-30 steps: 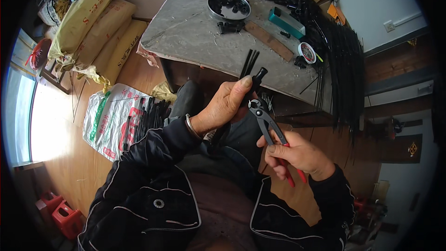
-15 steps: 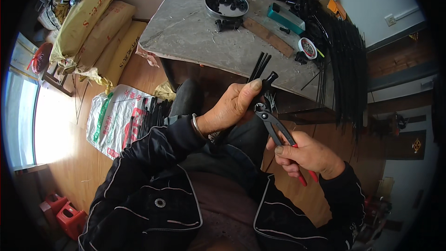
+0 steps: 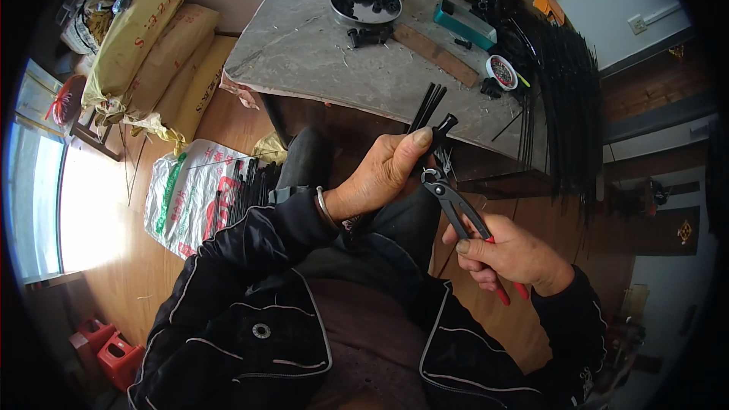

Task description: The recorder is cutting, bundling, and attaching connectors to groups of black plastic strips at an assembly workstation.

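Pinched in my left hand [image 3: 391,165] is a black tubular piece [image 3: 448,123] with a flared end, pointing up and to the right. Several thin black rods [image 3: 427,106] stick up beyond the same hand; its closed fingers hide their lower parts. My right hand [image 3: 512,252] is wrapped round the red grips of a pair of pliers [image 3: 454,206]. Their dark jaws are just below the tubular piece, close to my left fingers. I cannot tell whether the jaws grip anything. A few thin pale strands [image 3: 444,158] show beside the jaws.
Ahead stands a grey table [image 3: 296,53] with a round metal dish [image 3: 366,1] of black pieces, a wooden strip [image 3: 437,57], a teal box [image 3: 465,24] and a small white tub [image 3: 501,72]. Long black rods [image 3: 573,106] hang over its right side. Stuffed sacks [image 3: 140,30] lie left.
Both hands have shifted slightly to the right, the right hand with the pliers a little further and lower. My left hand keeps its hold on the tubular piece.
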`<action>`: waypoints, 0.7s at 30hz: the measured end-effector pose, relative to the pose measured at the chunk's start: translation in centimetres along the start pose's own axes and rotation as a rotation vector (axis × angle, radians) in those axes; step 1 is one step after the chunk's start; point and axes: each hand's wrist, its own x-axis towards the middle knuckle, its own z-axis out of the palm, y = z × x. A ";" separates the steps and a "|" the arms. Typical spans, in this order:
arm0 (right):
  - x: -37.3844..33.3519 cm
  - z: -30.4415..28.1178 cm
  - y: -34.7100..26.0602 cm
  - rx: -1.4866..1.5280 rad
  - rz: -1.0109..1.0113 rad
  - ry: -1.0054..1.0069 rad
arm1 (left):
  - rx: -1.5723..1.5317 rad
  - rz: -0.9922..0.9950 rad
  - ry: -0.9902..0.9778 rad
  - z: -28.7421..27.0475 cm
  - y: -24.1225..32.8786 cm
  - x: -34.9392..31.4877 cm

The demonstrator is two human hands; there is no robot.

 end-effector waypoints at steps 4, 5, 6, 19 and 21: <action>-0.2 0.2 -0.5 -0.050 0.052 0.022 | 0.026 0.062 0.018 0.8 0.0 -0.3; -0.1 0.3 -0.5 -0.046 0.052 0.023 | 0.026 0.059 0.016 0.9 -0.3 -0.3; 0.1 0.5 -0.5 -0.092 0.047 0.065 | 0.058 0.071 0.053 1.0 -0.5 -0.2; 14.4 -7.1 -0.3 -1.059 -0.597 0.950 | 0.051 0.105 0.566 -3.5 -3.0 4.8; 17.2 -8.1 -1.6 -1.047 -0.577 1.064 | 0.071 0.173 0.559 -5.3 -2.3 4.6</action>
